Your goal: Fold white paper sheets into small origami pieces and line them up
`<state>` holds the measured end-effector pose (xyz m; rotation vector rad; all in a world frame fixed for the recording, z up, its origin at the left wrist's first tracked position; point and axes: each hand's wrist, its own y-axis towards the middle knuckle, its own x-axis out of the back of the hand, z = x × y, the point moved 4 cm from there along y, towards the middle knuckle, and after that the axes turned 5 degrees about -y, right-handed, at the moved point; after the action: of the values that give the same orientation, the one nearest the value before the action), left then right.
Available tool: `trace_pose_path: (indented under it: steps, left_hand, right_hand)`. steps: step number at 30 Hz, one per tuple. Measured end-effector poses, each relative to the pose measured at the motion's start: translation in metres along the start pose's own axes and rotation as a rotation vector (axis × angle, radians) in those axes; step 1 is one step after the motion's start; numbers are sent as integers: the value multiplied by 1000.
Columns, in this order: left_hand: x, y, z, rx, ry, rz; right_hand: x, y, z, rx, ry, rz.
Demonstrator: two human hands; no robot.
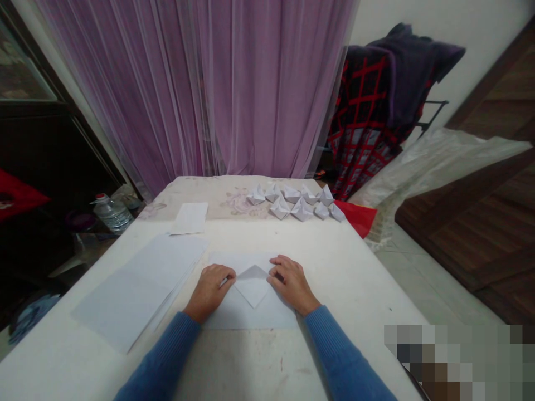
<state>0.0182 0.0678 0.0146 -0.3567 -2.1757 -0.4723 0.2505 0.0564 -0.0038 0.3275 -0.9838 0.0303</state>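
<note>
Left hand and right hand on a folded paper sheet.

The hands are apart, one on each side of the pointy flap in the middle; I can't tell if they pinch it. The sheet lies flat on the white table, near a stack of paper. Origami paper boats sit in rows farther off. A plastic water bottle stands beside the table.

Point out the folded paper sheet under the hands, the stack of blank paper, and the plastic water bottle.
Folded paper sheet (pixel 252 289): head view, on its pointed centre flap.
Stack of blank paper (pixel 137 289): head view, on the middle of the top sheet.
Plastic water bottle (pixel 112 214): head view, on its body.
</note>
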Motion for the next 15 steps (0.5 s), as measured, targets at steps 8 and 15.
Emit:
trace_pose_path:
  steps: [8, 15]
  left_hand:
    - [-3, 3, 3, -12, 7, -2]
    - [-4, 4, 8, -23, 10, 45]
  right_hand:
    - [-2, 0, 0, 37, 3, -39]
    - [-4, -2, -5, 74, 12, -64]
